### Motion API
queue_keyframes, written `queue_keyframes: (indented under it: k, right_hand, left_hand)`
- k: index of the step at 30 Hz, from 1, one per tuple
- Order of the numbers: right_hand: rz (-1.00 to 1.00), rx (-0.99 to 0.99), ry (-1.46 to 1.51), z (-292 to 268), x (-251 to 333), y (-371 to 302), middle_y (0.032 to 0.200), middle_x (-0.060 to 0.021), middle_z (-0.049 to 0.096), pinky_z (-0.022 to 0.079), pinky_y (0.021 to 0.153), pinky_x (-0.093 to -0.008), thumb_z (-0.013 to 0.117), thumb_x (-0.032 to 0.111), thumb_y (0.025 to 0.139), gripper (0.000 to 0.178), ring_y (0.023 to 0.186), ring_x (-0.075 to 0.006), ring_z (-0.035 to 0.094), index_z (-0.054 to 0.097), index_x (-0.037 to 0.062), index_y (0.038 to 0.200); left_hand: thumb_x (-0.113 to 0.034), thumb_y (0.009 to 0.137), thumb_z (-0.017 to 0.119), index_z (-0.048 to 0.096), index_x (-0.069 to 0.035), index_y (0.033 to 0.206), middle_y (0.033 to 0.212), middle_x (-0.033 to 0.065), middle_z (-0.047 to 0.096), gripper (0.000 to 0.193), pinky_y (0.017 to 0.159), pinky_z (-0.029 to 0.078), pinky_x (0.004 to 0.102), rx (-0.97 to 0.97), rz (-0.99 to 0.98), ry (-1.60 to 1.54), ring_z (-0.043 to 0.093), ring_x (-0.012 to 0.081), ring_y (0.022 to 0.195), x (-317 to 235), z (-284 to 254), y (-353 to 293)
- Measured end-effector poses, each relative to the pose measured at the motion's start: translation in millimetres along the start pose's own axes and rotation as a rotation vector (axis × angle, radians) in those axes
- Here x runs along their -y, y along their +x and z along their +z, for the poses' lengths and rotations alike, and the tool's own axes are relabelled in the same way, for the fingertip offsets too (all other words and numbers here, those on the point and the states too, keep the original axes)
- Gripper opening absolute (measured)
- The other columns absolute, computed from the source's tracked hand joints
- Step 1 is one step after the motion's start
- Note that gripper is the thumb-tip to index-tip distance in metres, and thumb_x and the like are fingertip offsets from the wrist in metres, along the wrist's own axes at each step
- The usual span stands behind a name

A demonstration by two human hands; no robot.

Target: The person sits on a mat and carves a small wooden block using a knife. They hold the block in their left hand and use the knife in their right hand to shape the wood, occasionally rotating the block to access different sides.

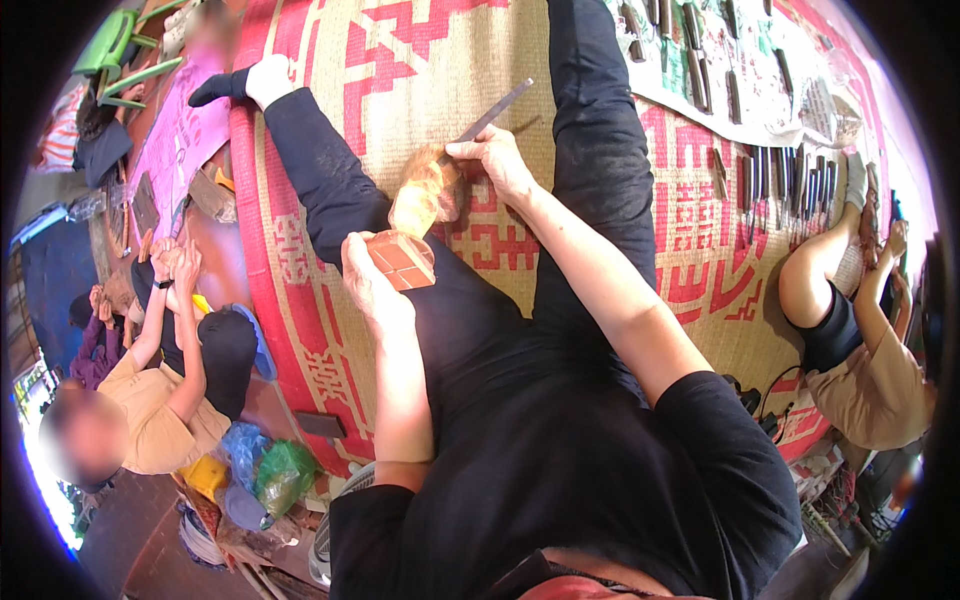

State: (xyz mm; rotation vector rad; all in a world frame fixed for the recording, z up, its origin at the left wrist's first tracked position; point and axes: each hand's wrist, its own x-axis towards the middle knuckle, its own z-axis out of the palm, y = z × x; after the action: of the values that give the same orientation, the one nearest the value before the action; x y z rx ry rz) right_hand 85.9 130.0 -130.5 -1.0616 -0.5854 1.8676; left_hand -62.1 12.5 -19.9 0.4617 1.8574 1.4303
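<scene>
A light wooden carving lies tilted over my left thigh, its reddish square base turned toward me and marked with pale lines. My left hand is closed round the side of that base. At the carving's far end, my right hand grips a slim, dark carving tool. One end of the tool points up and to the right; its other end is hidden by my fingers and the wood, so whether it touches the carving I cannot tell.
I sit on a red and straw-coloured woven mat, legs apart. At right lie several carving tools in a row, with more on a paper sheet. People sit at both sides. Plastic bags lie at lower left; a green chair stands at far left.
</scene>
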Motion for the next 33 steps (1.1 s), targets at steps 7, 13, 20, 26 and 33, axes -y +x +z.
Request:
queue_keyframes:
  k: [7, 13, 20, 26, 33]
  right_hand:
    - [0.026, -0.074, 0.086, -7.9, -2.5, 1.9, 0.084, -0.0067, 0.066, 0.051, 0.068, -0.0274, 0.067, 0.010, 0.080, 0.013, 0.072, -0.0141, 0.063, 0.061, 0.0031, 0.089]
    - [-0.025, -0.081, 0.076, -8.7, 8.9, 2.1, 0.082, -0.0055, 0.065, 0.050, 0.064, -0.0278, 0.068, 0.010, 0.079, 0.013, 0.070, -0.0134, 0.062, 0.062, 0.0028, 0.087]
    - [-0.004, -0.055, 0.040, -8.9, -2.2, 9.9, 0.080, -0.0059, 0.065, 0.048, 0.058, -0.0269, 0.068, 0.009, 0.079, 0.012, 0.068, -0.0117, 0.061, 0.063, 0.0024, 0.088]
    - [-0.059, -0.013, 0.017, -8.8, 3.3, 7.4, 0.082, -0.0057, 0.066, 0.050, 0.063, -0.0273, 0.068, 0.010, 0.080, 0.014, 0.074, -0.0130, 0.063, 0.063, 0.0024, 0.090]
    - [-0.006, -0.077, 0.083, -7.2, 2.2, 4.7, 0.083, -0.0055, 0.066, 0.049, 0.063, -0.0265, 0.068, 0.006, 0.079, 0.013, 0.072, -0.0136, 0.062, 0.063, 0.0024, 0.091]
  left_hand:
    - [-0.034, 0.092, 0.050, 0.057, -0.009, 0.093, 0.089, 0.0045, 0.059, 0.026, 0.070, 0.050, 0.0288, 0.052, -0.005, 0.026, 0.060, 0.0153, 0.081, -9.5, 5.0, -1.4]
    - [-0.031, 0.094, 0.044, 0.053, -0.009, 0.084, 0.077, 0.0022, 0.053, 0.026, 0.062, 0.047, 0.0260, -0.026, 0.008, -0.015, 0.055, 0.0119, 0.068, -5.0, 7.0, 0.1]
    - [-0.030, 0.094, 0.043, 0.052, -0.009, 0.083, 0.078, 0.0023, 0.053, 0.026, 0.064, 0.047, 0.0267, -0.008, -0.008, 0.007, 0.055, 0.0119, 0.070, -8.5, 7.1, -2.3]
    - [-0.032, 0.092, 0.047, 0.054, -0.008, 0.087, 0.082, 0.0036, 0.055, 0.025, 0.067, 0.048, 0.0279, -0.017, -0.028, -0.024, 0.057, 0.0139, 0.074, -8.7, 5.7, 1.1]
    - [-0.036, 0.090, 0.052, 0.056, -0.008, 0.095, 0.089, 0.0061, 0.059, 0.029, 0.071, 0.050, 0.0307, 0.011, -0.031, -0.023, 0.061, 0.0177, 0.082, -0.9, -1.8, 6.2]
